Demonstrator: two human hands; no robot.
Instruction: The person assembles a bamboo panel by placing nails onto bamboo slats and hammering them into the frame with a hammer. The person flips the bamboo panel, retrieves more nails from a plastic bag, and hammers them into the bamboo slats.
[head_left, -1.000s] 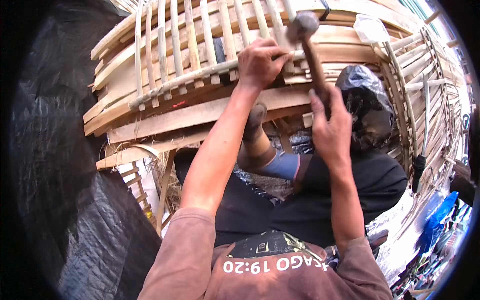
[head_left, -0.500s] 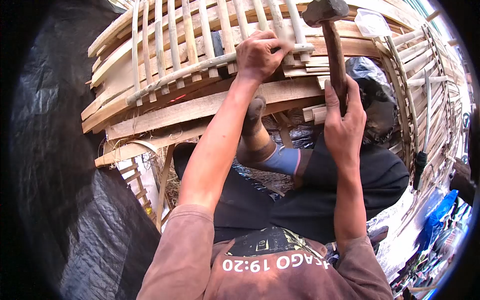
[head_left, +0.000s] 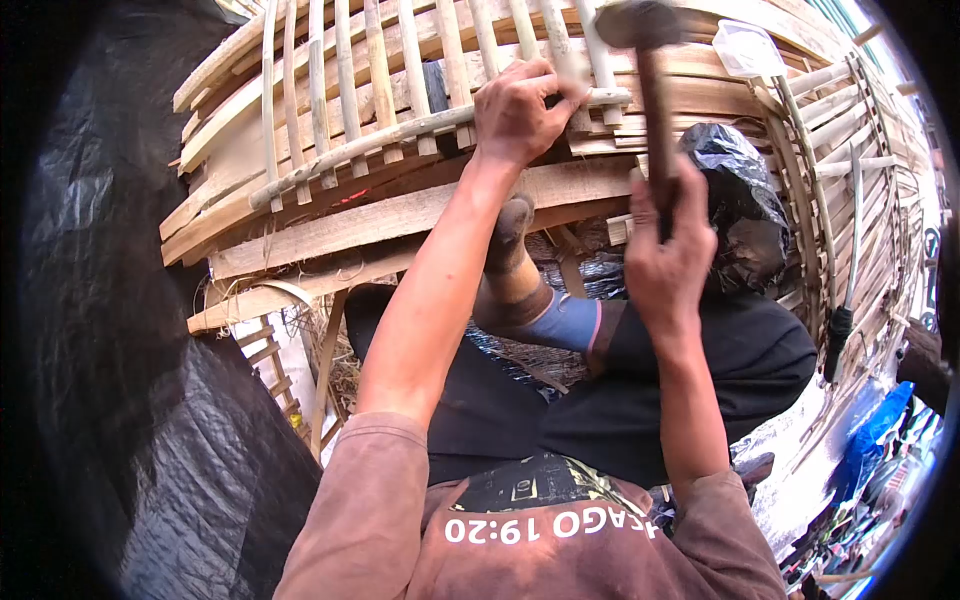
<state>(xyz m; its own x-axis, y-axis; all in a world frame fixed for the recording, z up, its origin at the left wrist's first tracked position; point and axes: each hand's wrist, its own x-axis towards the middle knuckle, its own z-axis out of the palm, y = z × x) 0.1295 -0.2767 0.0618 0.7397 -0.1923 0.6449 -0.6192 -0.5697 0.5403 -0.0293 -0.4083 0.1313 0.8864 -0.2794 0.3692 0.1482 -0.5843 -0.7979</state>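
My right hand [head_left: 672,255] is wrapped round the wooden handle of a hammer [head_left: 654,110]; its metal head is raised and blurred by motion. My left hand [head_left: 522,108] is closed over the right part of a round wooden rail [head_left: 390,135]. Thumb and forefinger pinch together beside the end slats, and whatever is between them is too small or blurred to make out. Several thin wooden slats [head_left: 412,70] cross the rail, forming a rack-like frame. Below the left hand, my socked foot [head_left: 512,222] presses near a thick plank [head_left: 400,220].
Stacked boards [head_left: 215,215] lie under the slatted frame. A black plastic bag [head_left: 745,190] sits to the right, below a clear plastic container [head_left: 748,48]. Farther right are slatted panels [head_left: 850,150] and a long blade with a dark handle [head_left: 840,330]. Black sheeting [head_left: 110,300] hangs at left.
My right hand and the hammer have moved slightly left, and the hammer is now blurred. My left hand stays at almost the same place on the rail.
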